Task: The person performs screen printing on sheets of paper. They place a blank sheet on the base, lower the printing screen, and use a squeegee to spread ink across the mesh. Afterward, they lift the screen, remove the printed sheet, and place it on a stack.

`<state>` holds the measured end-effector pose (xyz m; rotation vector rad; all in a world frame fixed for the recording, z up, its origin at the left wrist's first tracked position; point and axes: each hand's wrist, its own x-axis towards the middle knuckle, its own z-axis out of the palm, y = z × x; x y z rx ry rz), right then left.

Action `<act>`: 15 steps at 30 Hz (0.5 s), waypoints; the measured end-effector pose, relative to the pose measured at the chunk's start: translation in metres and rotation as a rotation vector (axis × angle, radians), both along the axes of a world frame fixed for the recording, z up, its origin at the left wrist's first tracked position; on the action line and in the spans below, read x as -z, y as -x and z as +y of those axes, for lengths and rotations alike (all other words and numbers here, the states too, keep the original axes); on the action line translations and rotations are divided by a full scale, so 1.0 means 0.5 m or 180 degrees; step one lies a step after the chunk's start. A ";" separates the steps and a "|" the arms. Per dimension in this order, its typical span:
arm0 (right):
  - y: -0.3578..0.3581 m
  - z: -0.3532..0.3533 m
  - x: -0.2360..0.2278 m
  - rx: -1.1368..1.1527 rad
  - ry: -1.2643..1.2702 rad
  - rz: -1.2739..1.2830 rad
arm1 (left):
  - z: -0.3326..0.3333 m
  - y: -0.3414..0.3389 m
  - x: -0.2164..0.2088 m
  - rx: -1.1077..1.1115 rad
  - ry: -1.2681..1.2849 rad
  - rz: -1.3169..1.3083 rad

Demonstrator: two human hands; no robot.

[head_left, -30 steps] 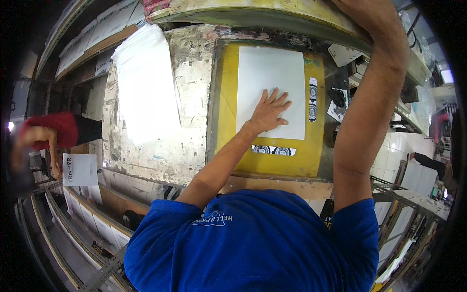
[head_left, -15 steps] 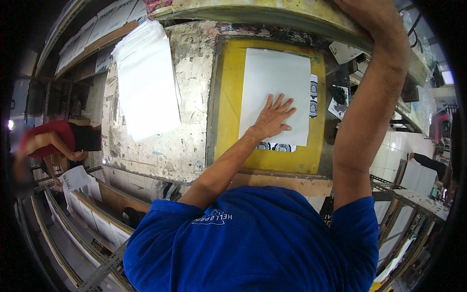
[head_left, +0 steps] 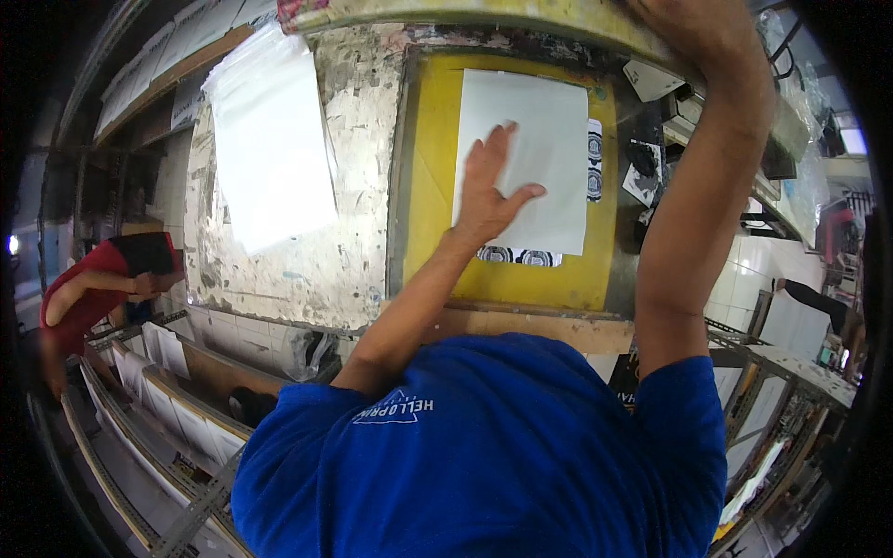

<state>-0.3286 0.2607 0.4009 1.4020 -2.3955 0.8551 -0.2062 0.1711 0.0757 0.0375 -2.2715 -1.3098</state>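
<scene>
My left hand (head_left: 488,195), with thumb and fingers apart, is over the left part of a white sheet (head_left: 549,121). Whether the palm touches it I cannot tell. The sheet is on a yellow board (head_left: 437,121). Along its right edge and below it show strips of black-and-white round printed emblems (head_left: 594,167). Up at the far right, my right hand (head_left: 698,33) is at a yellow-stained frame bar (head_left: 521,20); its fingers run out of view.
A stack of white sheets (head_left: 270,149) lies on the paint-flecked tabletop (head_left: 358,214) at left. Slotted racks (head_left: 186,400) stand at lower left, where a person in red (head_left: 102,279) bends over. Plastic wrap (head_left: 809,93) hangs at right, beyond my right arm.
My left hand has shifted up and left over the sheet, its fingers now blurred. My right hand stays by the bar. The person at left has bent differently.
</scene>
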 end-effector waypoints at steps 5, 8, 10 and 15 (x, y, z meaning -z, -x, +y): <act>-0.044 0.066 0.124 0.0066 0.0043 0.0725 | -0.070 -0.085 -0.151 -0.0189 -0.2336 0.1473; -0.130 0.085 0.211 0.0152 -0.0040 0.0732 | -0.080 -0.174 -0.178 -0.0598 -0.2664 0.1252; -0.196 0.115 0.290 0.0209 -0.0302 0.0198 | -0.080 -0.281 -0.073 -0.0939 -0.2639 0.0090; -0.210 0.131 0.504 0.0263 -0.0408 -0.0800 | -0.069 -0.365 0.107 -0.1027 -0.2030 -0.0412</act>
